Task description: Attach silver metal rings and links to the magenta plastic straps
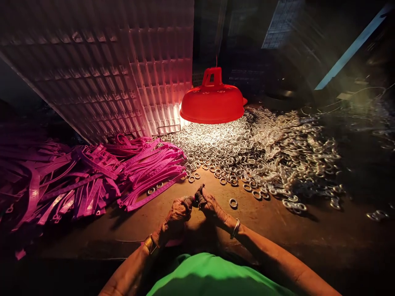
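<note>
Worktable: hands fingertip-to-fingertip, ctr

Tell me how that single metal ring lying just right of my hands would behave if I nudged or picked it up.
The lone ring looks small and thin, so probably light and quick to skid on the smooth table. It lies flat, so a nudge would likely slide it rather than roll it. Its shiny metal may be slippery to pinch, though the right hand seems to wear wrapped fingertips.
</note>
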